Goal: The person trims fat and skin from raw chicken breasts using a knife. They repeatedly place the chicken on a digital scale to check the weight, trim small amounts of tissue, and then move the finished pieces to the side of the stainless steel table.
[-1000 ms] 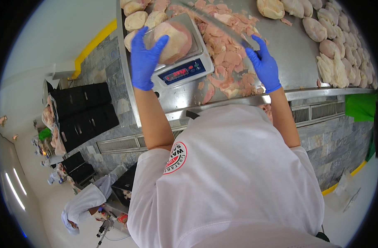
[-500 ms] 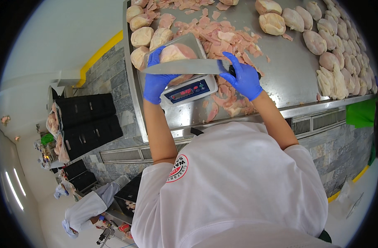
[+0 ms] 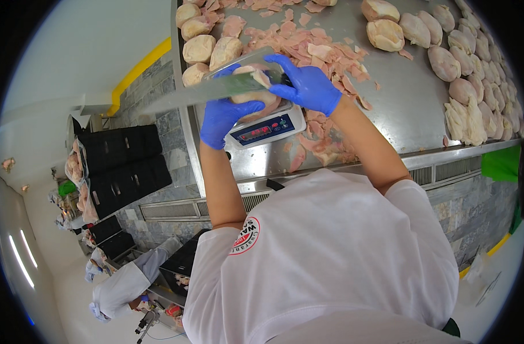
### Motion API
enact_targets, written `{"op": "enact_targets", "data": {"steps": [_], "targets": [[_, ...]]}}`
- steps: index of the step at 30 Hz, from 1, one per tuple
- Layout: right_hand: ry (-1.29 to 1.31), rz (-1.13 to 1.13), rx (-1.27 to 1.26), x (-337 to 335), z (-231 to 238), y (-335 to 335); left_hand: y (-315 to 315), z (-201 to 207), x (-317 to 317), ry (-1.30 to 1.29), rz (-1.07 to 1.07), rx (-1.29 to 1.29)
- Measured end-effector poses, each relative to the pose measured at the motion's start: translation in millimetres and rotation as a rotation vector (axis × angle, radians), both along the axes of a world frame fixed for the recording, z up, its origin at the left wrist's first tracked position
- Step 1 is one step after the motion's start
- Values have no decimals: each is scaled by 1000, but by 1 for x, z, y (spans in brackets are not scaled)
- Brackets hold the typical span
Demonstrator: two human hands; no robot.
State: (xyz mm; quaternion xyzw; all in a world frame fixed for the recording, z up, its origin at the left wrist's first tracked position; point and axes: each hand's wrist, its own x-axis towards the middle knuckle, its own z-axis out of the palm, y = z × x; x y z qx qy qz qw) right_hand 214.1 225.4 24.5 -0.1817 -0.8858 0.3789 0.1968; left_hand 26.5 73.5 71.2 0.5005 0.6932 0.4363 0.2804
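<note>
My left hand (image 3: 223,119), in a blue glove, is wrapped round a rounded pale-pink piece of meat (image 3: 255,103) over the scale (image 3: 282,127). Whether the meat rests on the scale's pan or is held just above it, I cannot tell. In my right hand (image 3: 312,87), also gloved in blue, is the dark handle of a long wide knife (image 3: 202,93). Its blade lies across the upper side of the meat and points left, with its tip blurred. A small pale flap of meat (image 3: 261,78) shows by the blade near the handle. The scale's red display is lit.
Thin meat trimmings (image 3: 325,51) are spread over the steel table (image 3: 399,97) beyond and beside the scale. Rounded meat pieces (image 3: 199,49) line the left edge, and many more (image 3: 445,63) lie at the right. Black crates (image 3: 121,152) stand left of the table; a co-worker (image 3: 124,286) bends farther off.
My right hand has moved left and up, bringing the knife farther left across the meat, with its tip now past the table edge. My left hand's grip has shifted, thumb forward on the meat.
</note>
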Motion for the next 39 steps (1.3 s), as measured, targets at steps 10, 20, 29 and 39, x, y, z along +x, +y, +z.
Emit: {"op": "enact_targets", "data": {"steps": [10, 20, 29, 39], "targets": [[-101, 37, 48, 25, -4, 25, 12, 17, -6, 63, -142, -42], [25, 79, -167, -27, -8, 24, 12, 5, -10, 267, -43, 58], [-57, -2, -146, 49, -22, -23, -13, -17, 8, 373, 154, 87], [-94, -32, 70, 43, -15, -3, 4, -13, -12, 529, -49, 15]]}}
